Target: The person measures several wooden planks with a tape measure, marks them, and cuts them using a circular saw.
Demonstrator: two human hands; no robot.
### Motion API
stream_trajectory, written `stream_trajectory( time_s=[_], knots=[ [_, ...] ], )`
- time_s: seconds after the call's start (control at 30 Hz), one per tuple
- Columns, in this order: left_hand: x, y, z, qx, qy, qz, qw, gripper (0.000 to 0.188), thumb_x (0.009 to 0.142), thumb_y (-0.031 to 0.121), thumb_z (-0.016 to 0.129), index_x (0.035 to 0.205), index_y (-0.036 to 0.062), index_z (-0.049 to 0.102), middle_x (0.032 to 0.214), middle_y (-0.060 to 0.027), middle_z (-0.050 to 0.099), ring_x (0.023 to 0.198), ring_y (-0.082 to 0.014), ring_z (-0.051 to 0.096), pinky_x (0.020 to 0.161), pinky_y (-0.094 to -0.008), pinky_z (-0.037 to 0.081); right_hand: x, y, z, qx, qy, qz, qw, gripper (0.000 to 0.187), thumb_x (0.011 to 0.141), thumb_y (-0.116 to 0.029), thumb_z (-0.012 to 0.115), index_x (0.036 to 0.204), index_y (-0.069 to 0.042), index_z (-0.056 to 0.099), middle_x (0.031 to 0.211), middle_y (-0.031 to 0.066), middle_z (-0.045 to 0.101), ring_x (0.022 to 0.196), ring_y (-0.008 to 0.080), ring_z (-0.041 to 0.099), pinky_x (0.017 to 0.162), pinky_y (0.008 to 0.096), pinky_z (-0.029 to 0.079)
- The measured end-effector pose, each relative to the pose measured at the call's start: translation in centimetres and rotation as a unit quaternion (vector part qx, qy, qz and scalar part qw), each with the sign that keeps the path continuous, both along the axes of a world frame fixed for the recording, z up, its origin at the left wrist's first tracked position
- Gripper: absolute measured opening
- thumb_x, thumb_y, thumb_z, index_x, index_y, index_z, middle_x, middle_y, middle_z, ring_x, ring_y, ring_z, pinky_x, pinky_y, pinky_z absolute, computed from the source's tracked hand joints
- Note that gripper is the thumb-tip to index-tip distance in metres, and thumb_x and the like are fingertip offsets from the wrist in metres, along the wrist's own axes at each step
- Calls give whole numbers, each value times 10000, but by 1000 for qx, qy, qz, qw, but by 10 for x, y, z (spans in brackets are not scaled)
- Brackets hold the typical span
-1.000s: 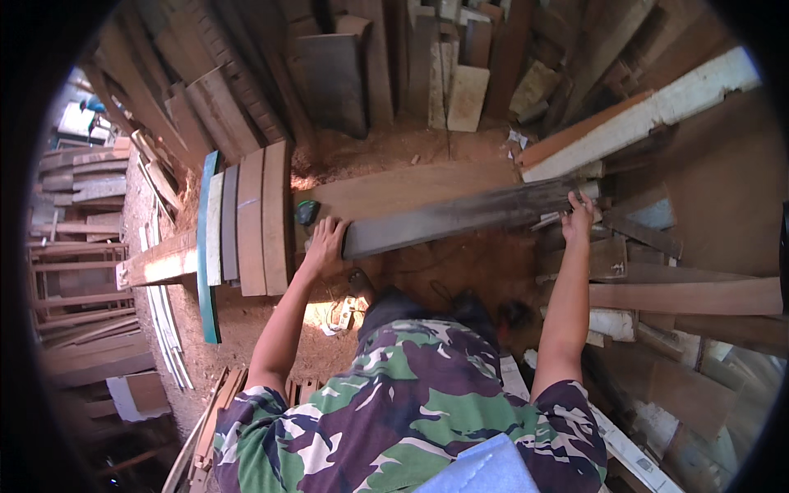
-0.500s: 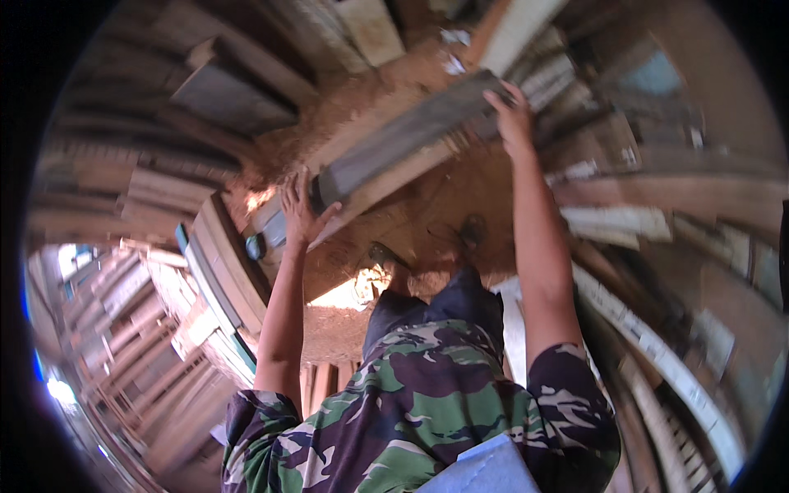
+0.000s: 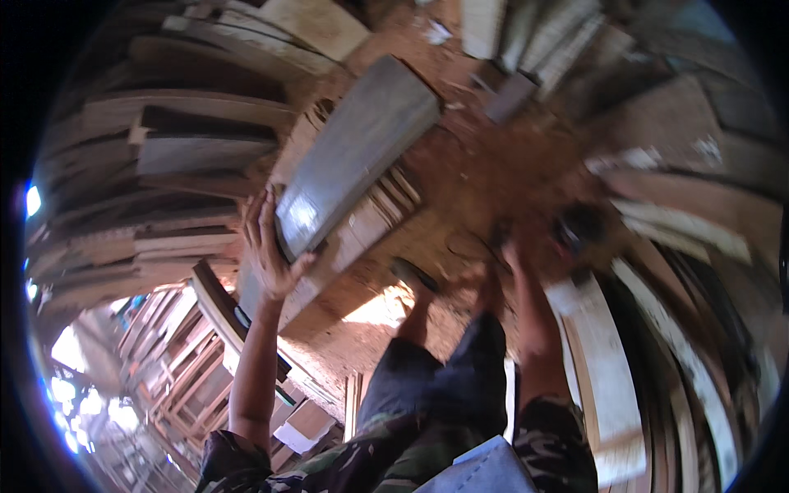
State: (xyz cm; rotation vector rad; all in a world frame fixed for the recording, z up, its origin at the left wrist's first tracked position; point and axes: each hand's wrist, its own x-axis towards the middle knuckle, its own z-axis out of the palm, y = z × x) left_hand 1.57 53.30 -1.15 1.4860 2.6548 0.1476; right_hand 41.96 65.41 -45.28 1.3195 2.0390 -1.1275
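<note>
A long grey wooden board (image 3: 357, 148) with a shiny near end lies slantwise over lighter wood pieces (image 3: 374, 218). At its near left end, my left hand (image 3: 275, 246) rests with fingers spread and thumb out, touching the end. Lower right of the board, my right hand (image 3: 516, 246) is low by my feet and smeared by motion; its fingers are not clear. Just right of that hand sits a dark, rounded object (image 3: 579, 226) with a hint of red, too blurred to name. A thin dark cord (image 3: 470, 245) curves over the ground nearby.
Stacked planks (image 3: 197, 156) crowd the left side, and more boards (image 3: 604, 370) lean or lie at right. Small dark blocks (image 3: 509, 97) lie on the reddish ground at the far side. Sunlight falls on the ground by my sandalled foot (image 3: 415, 275).
My right hand has left the board's far right end and dropped down near my feet. The board now shows a broad grey face and stands at a steeper slant. My left hand stays at its near end.
</note>
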Motion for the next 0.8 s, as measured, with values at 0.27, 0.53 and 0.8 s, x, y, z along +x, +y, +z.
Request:
stream_trajectory(
  time_s=[0.27,0.53,0.8],
  knots=[
    [6,-16,-8,-45,19,31,998,1282,781,934,556,1550,-74,365,1563,-287,422,1491,-491,336,1227,-608,241,92,45,-150,71,-146,260,952,468,1005,-268,639,1376,6,565,1321,251,668,1226,397,643,1039,486,507],
    [1,-2,-15,-49,14,13,999,1205,804,877,590,1538,-57,384,1554,-277,427,1509,-487,308,1234,-606,239,188,103,-177,179,-130,298,928,505,976,-229,674,1380,35,525,1341,263,651,1269,381,626,1055,482,497],
    [6,-9,20,-57,23,17,998,1090,782,814,670,1533,55,451,1581,-215,428,1525,-460,298,1233,-598,265,166,191,73,29,-1,54,998,831,857,-362,820,1535,-41,464,1369,297,631,1293,436,606,1097,497,466]
  ],
)
